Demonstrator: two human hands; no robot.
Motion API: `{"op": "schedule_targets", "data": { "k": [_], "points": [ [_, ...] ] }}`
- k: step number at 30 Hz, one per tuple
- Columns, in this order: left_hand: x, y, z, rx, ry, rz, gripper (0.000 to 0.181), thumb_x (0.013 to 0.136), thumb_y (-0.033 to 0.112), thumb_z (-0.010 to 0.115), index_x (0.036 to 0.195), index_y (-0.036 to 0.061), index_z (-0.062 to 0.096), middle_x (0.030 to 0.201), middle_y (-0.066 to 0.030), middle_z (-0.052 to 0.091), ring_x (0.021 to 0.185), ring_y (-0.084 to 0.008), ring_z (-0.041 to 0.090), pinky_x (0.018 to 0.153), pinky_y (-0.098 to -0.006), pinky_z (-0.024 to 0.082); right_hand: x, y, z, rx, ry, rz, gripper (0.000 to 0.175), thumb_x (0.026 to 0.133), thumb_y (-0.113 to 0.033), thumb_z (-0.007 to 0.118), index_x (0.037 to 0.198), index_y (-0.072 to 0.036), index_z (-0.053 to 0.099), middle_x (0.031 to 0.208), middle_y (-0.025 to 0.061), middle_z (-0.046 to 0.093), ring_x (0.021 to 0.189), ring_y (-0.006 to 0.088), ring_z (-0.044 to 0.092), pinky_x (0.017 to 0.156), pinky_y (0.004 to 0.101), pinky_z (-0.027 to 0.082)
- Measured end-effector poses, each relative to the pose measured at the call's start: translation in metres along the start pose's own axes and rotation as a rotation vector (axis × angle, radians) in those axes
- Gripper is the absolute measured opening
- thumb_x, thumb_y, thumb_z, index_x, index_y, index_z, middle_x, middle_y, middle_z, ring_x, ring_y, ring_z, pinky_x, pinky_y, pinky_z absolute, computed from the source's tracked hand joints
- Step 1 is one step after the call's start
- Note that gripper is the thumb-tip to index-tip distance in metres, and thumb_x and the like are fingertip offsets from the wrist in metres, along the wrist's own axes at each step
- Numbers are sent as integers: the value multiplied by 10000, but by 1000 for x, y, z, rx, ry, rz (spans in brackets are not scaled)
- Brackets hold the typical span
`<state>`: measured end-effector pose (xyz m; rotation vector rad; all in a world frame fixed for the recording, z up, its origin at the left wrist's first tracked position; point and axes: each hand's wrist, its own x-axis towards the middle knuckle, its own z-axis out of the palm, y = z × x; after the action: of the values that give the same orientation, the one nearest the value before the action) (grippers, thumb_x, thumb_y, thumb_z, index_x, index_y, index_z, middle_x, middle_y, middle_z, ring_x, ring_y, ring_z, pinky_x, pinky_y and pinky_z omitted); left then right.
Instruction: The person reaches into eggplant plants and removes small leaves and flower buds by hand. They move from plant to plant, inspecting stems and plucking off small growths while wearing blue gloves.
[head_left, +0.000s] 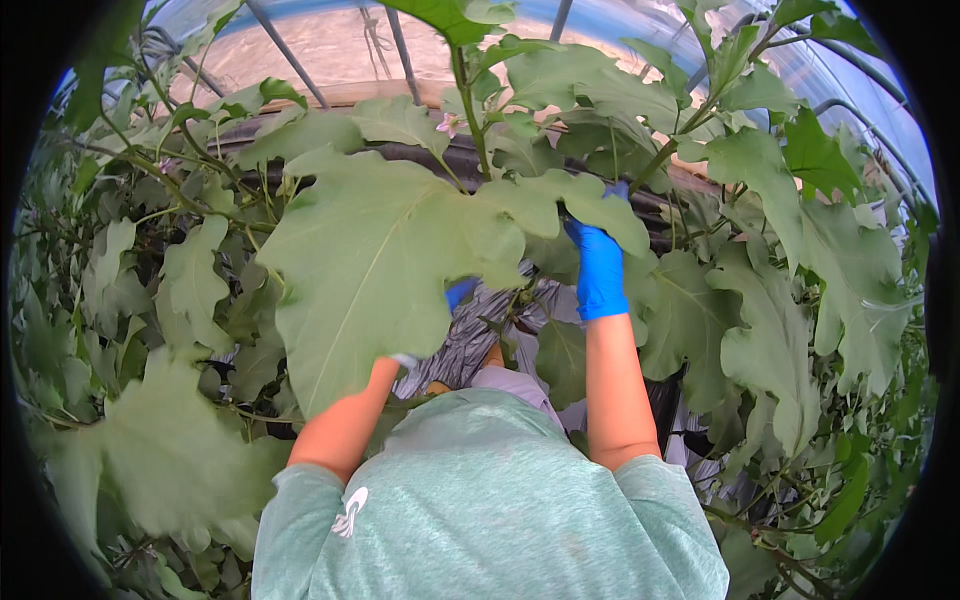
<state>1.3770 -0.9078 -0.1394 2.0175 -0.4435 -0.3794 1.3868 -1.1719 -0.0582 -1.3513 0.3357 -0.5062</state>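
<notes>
My right hand (601, 268), in a blue glove, reaches up among eggplant plants, in front of a dark band. A lobed leaf edge covers its fingers, apart from a bit of blue showing above the leaf; whether it grips anything is hidden. A very large eggplant leaf (375, 240) spreads across the middle, over my left forearm. Of my left hand (460, 293) only a small patch of blue glove shows beside that leaf's right edge. What it touches cannot be seen. An upright green stem (470, 112) rises just beyond the large leaf.
Dense foliage hems me in on the left and right, with a thick branch (667, 154) slanting at upper right. A pink-purple flower (450, 124) hangs near the central stem. Silvery mulch film (442, 356) covers the ground. Metal greenhouse poles (289, 54) and clear sheeting stand beyond.
</notes>
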Motion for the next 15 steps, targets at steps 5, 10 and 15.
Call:
{"op": "schedule_targets", "data": {
  "k": [5, 10, 15],
  "points": [
    [82, 46, 3, -611, 106, -24, 542, 965, 445, 495, 1308, 27, 491, 1235, -156, 579, 1153, -296, 559, 990, -404, 437, 40, 4, -9, -63, -60, 193, 569, 922, -355, 614, 1378, -70, 427, 1282, 101, 551, 1113, 202, 574, 841, 383, 531],
    [133, 32, 16, -1056, 379, -286, 610, 991, 541, 387, 1309, 31, 489, 1270, -155, 565, 1166, -279, 557, 1025, -422, 416, 45, 19, -6, -141, -605, 359, 583, 939, -318, 583, 1424, -66, 380, 1290, 156, 561, 1081, 255, 604, 873, 378, 529],
    [120, 2, 19, -1088, 245, -352, 653, 967, 606, 368, 1251, 49, 556, 1200, -147, 610, 1078, -246, 602, 971, -405, 457, 59, 16, 29, 202, -323, 86, 577, 935, -177, 584, 1453, -73, 351, 1279, 158, 573, 1065, 249, 614, 877, 377, 526]
  ]
}}
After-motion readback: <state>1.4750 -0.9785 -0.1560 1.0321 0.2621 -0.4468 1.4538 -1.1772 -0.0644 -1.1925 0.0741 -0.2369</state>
